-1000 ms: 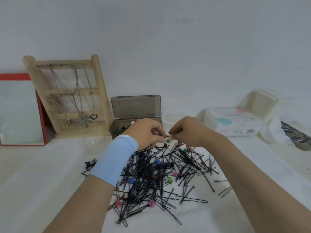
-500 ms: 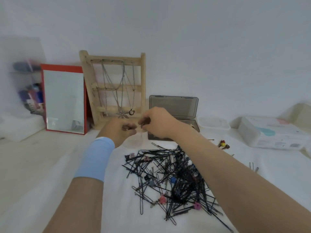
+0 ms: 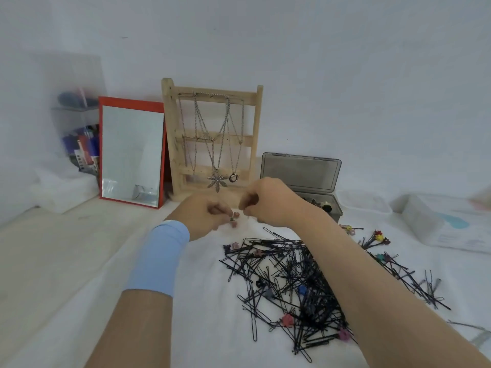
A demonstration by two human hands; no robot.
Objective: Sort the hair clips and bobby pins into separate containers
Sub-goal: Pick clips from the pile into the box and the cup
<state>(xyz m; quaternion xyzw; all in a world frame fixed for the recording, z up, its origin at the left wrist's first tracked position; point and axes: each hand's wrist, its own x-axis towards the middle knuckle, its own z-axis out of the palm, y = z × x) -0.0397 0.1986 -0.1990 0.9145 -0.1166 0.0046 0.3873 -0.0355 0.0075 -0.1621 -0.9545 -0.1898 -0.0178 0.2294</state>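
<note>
A heap of black bobby pins [image 3: 288, 281] lies on the white cloth, with small coloured hair clips [image 3: 287, 320] mixed into it. Behind the heap, my left hand [image 3: 203, 213], with a blue band on its wrist, pinches a small dark hair clip [image 3: 233, 218]. My right hand [image 3: 268, 201] hovers just right of it with its fingers pinched, and a thin bobby pin seems to hang from them. A grey box [image 3: 333, 208] with its lid up stands behind my right hand and holds dark items. A clear tub [image 3: 364, 204] sits to the right of the box.
A wooden necklace rack [image 3: 212, 139] and a red-framed mirror [image 3: 132, 152] lean on the back wall. A clear organiser [image 3: 77, 134] stands far left. Flower-topped pins [image 3: 377, 237] lie right of the heap. A white packet [image 3: 449, 224] is at the right edge.
Both hands rose from the heap and moved left, then drew a little apart. The clip stayed with my left hand. The view swung left, bringing the mirror and the organiser into sight.
</note>
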